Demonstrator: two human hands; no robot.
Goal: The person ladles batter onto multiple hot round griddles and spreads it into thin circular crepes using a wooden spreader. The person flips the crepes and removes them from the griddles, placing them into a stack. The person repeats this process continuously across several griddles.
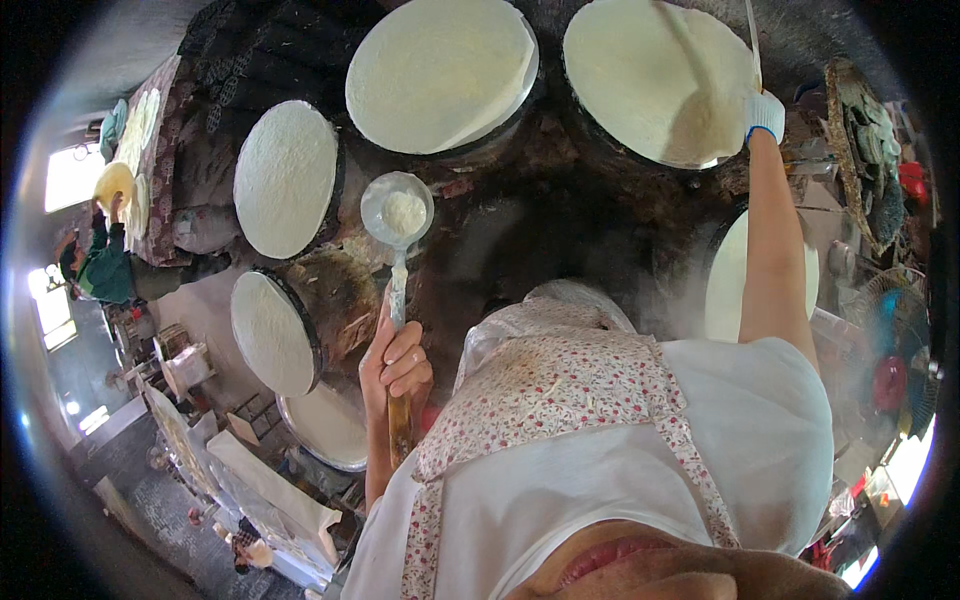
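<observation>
My left hand [398,362] is closed round the handle of a ladle [378,210], whose round bowl has some pale batter in it. My right hand [762,115], in a white glove with a blue cuff, is closed on a thin pale tool [753,40] at the edge of the upper right round griddle [625,70], which carries a layer of pale batter partly in my arm's shadow. Another coated griddle [440,70] sits at top centre. My right forearm passes over a further griddle [725,290].
More round pans [282,180] [268,335] curve down the left. A person in green [105,265] handles a yellow round sheet at a cloth-covered table [160,220]. Another person [255,550] is at lower left. A stand fan [895,310] and a rimmed tray [860,150] are at right.
</observation>
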